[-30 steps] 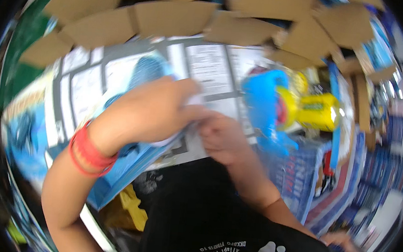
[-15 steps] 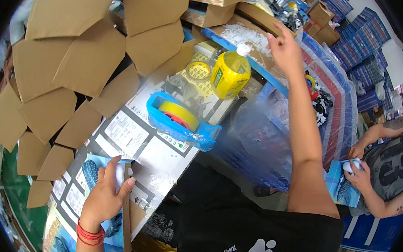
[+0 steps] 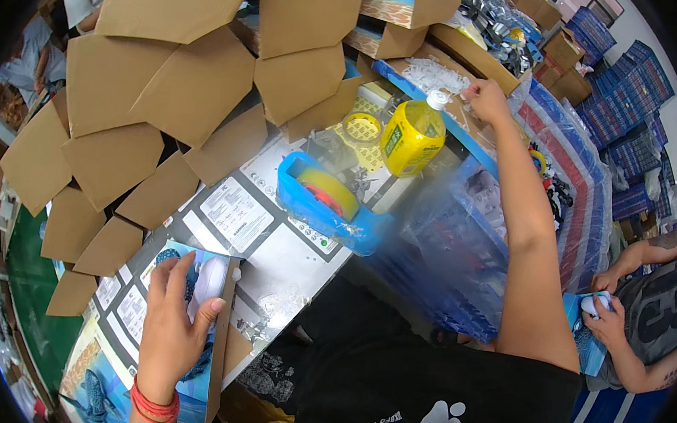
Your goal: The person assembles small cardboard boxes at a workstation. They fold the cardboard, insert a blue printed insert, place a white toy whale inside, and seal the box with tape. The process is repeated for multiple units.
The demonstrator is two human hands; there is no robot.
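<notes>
My left hand [image 3: 172, 322], a red cord bracelet at its wrist, is over an open printed blue box [image 3: 220, 345] at the near left. Its thumb and fingers lie on either side of a smooth white rounded part [image 3: 208, 279] in the box; the palm side is hidden. Dark blue speckled figures show beside it in the box. Stretched far to the upper right, my right hand [image 3: 488, 102] is at a blue-edged cardboard tray with a heap of small white pieces [image 3: 435, 76]. Its fingers are curled together; what they hold is too small to make out.
A blue tape dispenser [image 3: 327, 203], a yellow bottle [image 3: 414, 134] and a tape roll [image 3: 362, 127] stand on the table. Brown cardboard boxes [image 3: 198, 81] with raised flaps crowd the left. At the right, another person's hands [image 3: 604, 316] hold a white part and blue box.
My right hand has come down onto the tray of white pieces, its raised fingers now curled in. The left hand stays at the white part in the box. The whole view has shifted slightly.
</notes>
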